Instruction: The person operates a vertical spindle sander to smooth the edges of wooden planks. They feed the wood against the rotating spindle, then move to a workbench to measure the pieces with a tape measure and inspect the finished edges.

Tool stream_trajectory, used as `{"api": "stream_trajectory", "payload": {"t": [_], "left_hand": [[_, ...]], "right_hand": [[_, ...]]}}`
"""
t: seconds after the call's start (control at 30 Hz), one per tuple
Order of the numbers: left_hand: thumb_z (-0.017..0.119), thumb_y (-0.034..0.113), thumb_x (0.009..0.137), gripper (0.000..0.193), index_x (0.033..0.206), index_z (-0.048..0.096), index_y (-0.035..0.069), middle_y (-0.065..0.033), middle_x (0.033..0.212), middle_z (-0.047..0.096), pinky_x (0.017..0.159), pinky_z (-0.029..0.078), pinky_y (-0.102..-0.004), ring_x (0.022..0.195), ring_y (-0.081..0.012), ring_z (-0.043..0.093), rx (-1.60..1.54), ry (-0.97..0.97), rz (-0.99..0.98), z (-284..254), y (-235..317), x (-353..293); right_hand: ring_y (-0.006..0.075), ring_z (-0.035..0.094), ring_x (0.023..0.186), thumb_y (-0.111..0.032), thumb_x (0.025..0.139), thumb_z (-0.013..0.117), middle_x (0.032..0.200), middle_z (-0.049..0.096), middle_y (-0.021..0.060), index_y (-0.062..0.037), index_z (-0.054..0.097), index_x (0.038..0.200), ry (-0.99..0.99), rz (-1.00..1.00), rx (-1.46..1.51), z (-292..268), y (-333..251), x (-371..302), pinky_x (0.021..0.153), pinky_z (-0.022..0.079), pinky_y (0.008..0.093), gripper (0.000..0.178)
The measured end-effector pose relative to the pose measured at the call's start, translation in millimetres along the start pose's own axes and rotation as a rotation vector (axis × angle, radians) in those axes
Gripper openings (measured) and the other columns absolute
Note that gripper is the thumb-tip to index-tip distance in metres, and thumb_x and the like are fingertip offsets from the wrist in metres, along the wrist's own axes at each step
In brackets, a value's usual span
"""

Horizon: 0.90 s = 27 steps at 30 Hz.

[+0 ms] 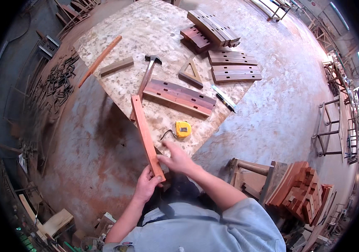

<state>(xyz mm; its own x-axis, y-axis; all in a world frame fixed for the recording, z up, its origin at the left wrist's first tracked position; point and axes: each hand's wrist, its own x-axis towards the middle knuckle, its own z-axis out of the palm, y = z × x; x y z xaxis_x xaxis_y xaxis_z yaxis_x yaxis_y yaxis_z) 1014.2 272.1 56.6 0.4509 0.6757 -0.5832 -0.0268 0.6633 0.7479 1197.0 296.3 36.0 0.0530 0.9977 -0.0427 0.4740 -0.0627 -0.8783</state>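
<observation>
A long reddish wooden strip (146, 136) with a small hole near its far end slants over the table's near left edge. My left hand (147, 185) is closed round its near end, thumb on top. My right hand (178, 159) is beside the strip, fingers apart, one fingertip seeming to touch its right side. Just beyond that hand sits a yellow tape measure (183, 129) with a dark strap. Past it lie slotted wooden boards (179, 97), side by side. A claw hammer (149, 69) lies to their left, its handle partly behind the strip.
On the speckled table (125, 86) are a wooden triangle square (191, 74), a utility knife (224, 99), a short wood block (117, 66), a curved wooden piece (100, 61) and stacked slotted boards (214, 27). Cut wood pieces (303, 189) are piled at near right.
</observation>
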Motion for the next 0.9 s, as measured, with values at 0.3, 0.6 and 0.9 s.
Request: {"api": "stream_trajectory", "payload": {"t": [0.3, 0.6, 0.9], "left_hand": [[0.054, 0.004, 0.084, 0.049, 0.131, 0.038, 0.004, -0.0103, 0.109, 0.059, 0.067, 0.052, -0.0275, 0.086, -0.0177, 0.063, -0.059, -0.017, -0.162, -7, -18, 19], [0.052, 0.001, 0.084, 0.052, 0.134, 0.035, 0.004, -0.0111, 0.112, 0.057, 0.069, 0.053, -0.0284, 0.085, -0.019, 0.063, -0.18, -0.028, -0.213, -9, -29, 53], [0.05, 0.002, 0.087, 0.048, 0.132, 0.034, 0.002, -0.0112, 0.106, 0.055, 0.068, 0.054, -0.0299, 0.087, -0.0229, 0.064, -0.235, 0.006, -0.262, -5, -36, 72]], "right_hand": [[0.036, 0.043, 0.115, -0.019, 0.072, 0.066, 0.125, 0.044, 0.018, -0.0158, 0.055, 0.112, -0.147, -0.147, -0.866, -48, 65, 50, 0.089, 0.044, 0.0391, 0.042], [0.0352, 0.046, 0.107, -0.015, 0.076, 0.06, 0.12, 0.046, 0.0168, -0.0137, 0.06, 0.102, -0.067, 0.052, -0.764, -91, 96, 34, 0.091, 0.043, 0.0429, 0.025], [0.0357, 0.044, 0.111, -0.019, 0.077, 0.063, 0.125, 0.044, 0.0166, -0.0094, 0.055, 0.113, 0.013, 0.089, -0.675, -104, 107, 29, 0.093, 0.04, 0.0438, 0.038]]}}
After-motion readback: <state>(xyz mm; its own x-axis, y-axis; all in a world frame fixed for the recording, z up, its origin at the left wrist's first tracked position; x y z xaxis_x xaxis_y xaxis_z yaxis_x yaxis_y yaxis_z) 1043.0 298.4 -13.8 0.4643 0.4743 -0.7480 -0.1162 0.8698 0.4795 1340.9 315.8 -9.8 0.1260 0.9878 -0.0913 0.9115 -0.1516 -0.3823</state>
